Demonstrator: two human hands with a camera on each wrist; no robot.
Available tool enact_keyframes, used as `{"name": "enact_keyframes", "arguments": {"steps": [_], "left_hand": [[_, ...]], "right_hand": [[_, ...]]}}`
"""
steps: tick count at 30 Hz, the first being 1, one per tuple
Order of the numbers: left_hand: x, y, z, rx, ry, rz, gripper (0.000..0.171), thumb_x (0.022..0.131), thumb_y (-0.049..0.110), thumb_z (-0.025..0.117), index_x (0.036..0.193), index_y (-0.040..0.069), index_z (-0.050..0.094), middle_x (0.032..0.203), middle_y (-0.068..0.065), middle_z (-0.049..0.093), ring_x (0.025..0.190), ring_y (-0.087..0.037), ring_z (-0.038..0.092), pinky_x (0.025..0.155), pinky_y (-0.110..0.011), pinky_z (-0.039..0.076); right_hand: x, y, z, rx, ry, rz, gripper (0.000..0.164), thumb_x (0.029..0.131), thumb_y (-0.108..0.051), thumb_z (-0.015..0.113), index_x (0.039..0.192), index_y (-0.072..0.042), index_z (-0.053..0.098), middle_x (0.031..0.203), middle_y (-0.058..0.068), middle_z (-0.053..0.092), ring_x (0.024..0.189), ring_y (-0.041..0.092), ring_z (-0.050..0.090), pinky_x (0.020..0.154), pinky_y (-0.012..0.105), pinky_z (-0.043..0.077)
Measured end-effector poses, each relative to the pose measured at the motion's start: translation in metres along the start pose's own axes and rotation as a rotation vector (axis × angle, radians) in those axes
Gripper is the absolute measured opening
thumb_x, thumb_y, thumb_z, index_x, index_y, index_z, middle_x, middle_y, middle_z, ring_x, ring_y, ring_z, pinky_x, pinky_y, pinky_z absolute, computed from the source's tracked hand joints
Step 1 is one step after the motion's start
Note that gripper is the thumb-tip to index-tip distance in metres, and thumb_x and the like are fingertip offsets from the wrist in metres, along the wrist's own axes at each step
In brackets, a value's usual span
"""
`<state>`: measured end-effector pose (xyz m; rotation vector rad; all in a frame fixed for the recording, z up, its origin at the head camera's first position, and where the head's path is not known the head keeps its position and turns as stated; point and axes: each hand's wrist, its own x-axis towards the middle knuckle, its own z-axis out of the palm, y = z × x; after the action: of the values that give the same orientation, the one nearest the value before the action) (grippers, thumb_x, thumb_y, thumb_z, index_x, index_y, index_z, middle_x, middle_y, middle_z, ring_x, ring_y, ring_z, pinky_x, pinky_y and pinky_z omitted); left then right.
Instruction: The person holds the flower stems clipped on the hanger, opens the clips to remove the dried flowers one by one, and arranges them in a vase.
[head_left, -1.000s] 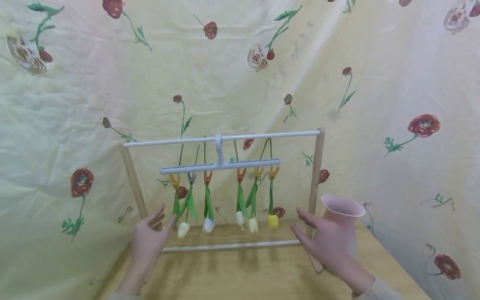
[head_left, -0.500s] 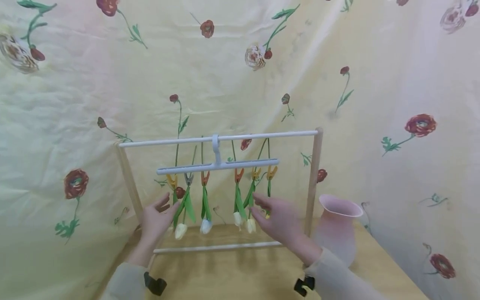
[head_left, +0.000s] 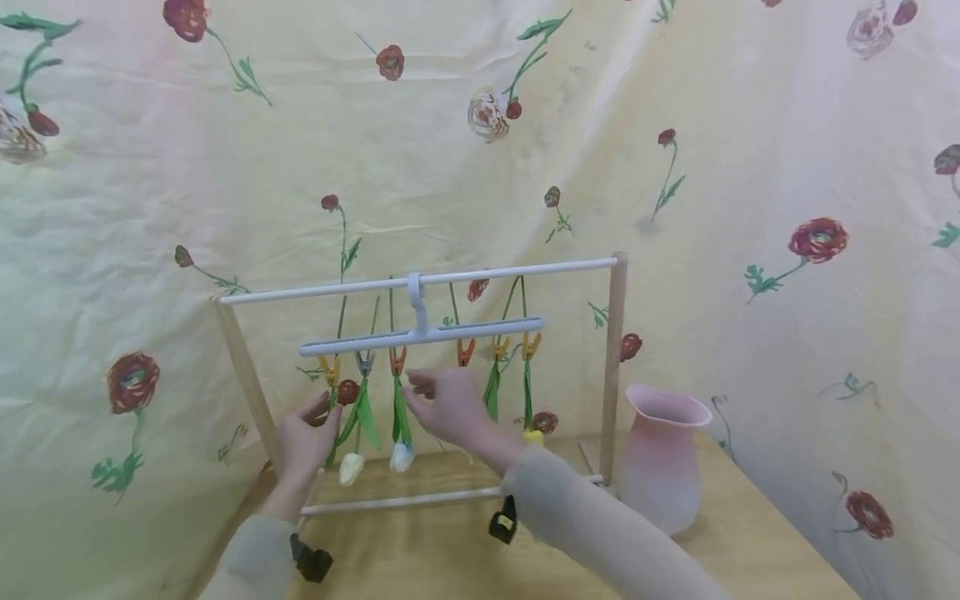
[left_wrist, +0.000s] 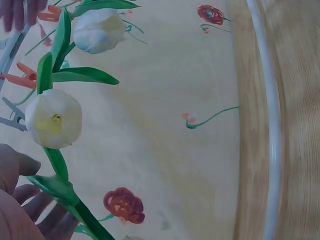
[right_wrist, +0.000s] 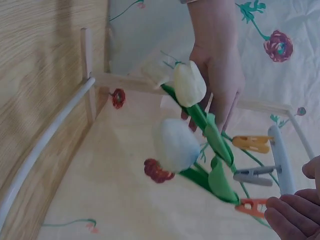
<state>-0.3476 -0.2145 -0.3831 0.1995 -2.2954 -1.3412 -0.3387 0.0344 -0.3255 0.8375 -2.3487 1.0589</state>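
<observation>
A pale blue clip hanger (head_left: 480, 331) hangs from a rack, with upside-down tulips clipped along it. My left hand (head_left: 302, 442) is at the leftmost tulip, thumb and fingers apart around its green leaf (left_wrist: 55, 186); whether it touches is unclear. Beside that hang a cream tulip (head_left: 351, 468) on a grey clip (head_left: 365, 362) and a bluish-white tulip (head_left: 402, 457) on an orange clip (head_left: 397, 360). My right hand (head_left: 450, 408) reaches to that orange clip, fingers loosely extended near it. Its forearm and hand hide some right-hand tulips; a yellow tulip (head_left: 533, 437) peeks out.
The rack has wooden side posts (head_left: 615, 367), a white top bar (head_left: 315, 292) and a white lower bar (head_left: 405, 502). A pink-and-white vase (head_left: 660, 467) stands right of it on the wooden table (head_left: 420, 558). A flowered cloth (head_left: 247, 183) hangs behind.
My right hand has swept left from beside the vase, past the right-hand tulips, to the orange clip left of the hanger's middle. My left hand stays at the leftmost tulip. The view has shifted slightly.
</observation>
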Motion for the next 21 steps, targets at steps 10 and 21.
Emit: {"name": "enact_keyframes", "arguments": {"steps": [10,21], "left_hand": [[-0.001,0.004,0.000,0.007,0.042,0.017,0.033,0.103,0.020,0.069,0.132,0.005,0.072,0.127,-0.022,0.075,0.111,-0.039,0.075,0.068,-0.011,0.051],[-0.001,0.004,-0.001,0.001,0.045,0.040,0.030,0.102,0.021,0.070,0.126,0.004,0.076,0.121,-0.021,0.078,0.103,-0.036,0.077,0.067,-0.013,0.052]], "right_hand": [[0.038,-0.035,0.041,-0.064,-0.059,0.015,0.032,0.106,-0.028,0.068,0.130,-0.009,0.075,0.122,0.006,0.080,0.101,0.012,0.080,0.080,0.016,0.061],[0.061,-0.038,0.072,-0.053,-0.045,0.107,0.032,0.104,-0.025,0.070,0.127,-0.003,0.076,0.120,0.010,0.080,0.103,0.015,0.080,0.077,0.016,0.062]]}}
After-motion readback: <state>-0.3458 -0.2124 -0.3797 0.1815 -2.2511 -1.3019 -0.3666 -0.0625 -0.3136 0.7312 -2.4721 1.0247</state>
